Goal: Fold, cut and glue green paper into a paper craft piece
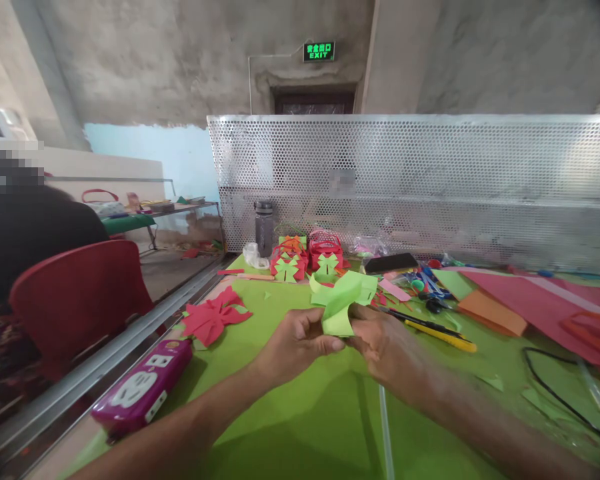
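Between my two hands is a light green piece of paper (341, 313), curled over and folded, held above the green tabletop (280, 413). My left hand (303, 343) pinches its lower left edge with thumb and fingers. On the other side, my right hand (383, 337) grips the paper's right part; its fingertips are partly hidden behind the paper. Just beyond lie more light green paper pieces (323, 290). Red paper baskets (326, 250) with green bows stand farther back. A yellow craft knife (445, 337) rests beside my right hand.
A purple case (147, 387) and a red paper flower (215, 318) lie at left. A bottle (264, 230) stands by the perforated metal screen (430, 173). At right are a black phone (391, 263), scissors (436, 305), red paper sheets (535, 303) and a black cord (555, 387). A person sits on a red chair (80, 300).
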